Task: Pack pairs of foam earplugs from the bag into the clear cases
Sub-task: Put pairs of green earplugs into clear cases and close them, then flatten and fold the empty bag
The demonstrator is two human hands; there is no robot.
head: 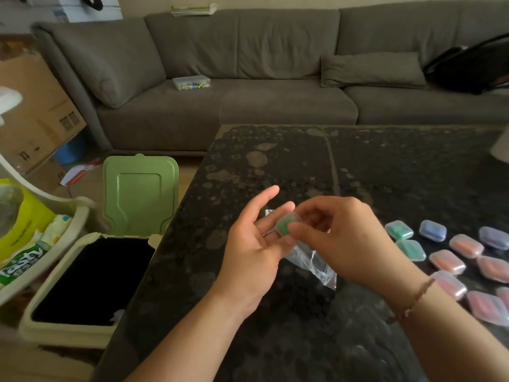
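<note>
Both hands meet over the near middle of the dark speckled desk (pixel 275 166). The left hand (pixel 252 244) lies palm up with its fingers nearly straight, and a small clear case (pixel 286 223) with green foam earplugs inside rests across its fingertips. The right hand (pixel 338 238) comes in from 3 o'clock and pinches that case between thumb and curled fingers, most likely pressing the lid closed while the left palm serves as a backing to push against. Whether the lid has snapped fully shut cannot be told.

A crumpled clear plastic bag (pixel 314 263) lies on the desk beneath the hands, trailing toward 5 o'clock, close enough that the next pair can be drawn without a reach; what remains in it is not visible.

At 3 to 4 o'clock, well apart from the hands, finished cases sit in loose rows: two green cases (pixel 405 238), bluish-purple cases (pixel 433 230), orange cases (pixel 465 245) and pink cases (pixel 451 285). They appear grouped by colour, so this green one probably belongs beside the other green ones, where bare desk is left on their near-left side.

The desk's left edge runs diagonally at 9 o'clock, with a bin (pixel 82 285), its green lid (pixel 140 194) raised, standing just below it. Anything nudged leftward could drop over that edge. Toward 12 o'clock the desk offers wide bare room up to the grey sofa (pixel 248 78).
</note>
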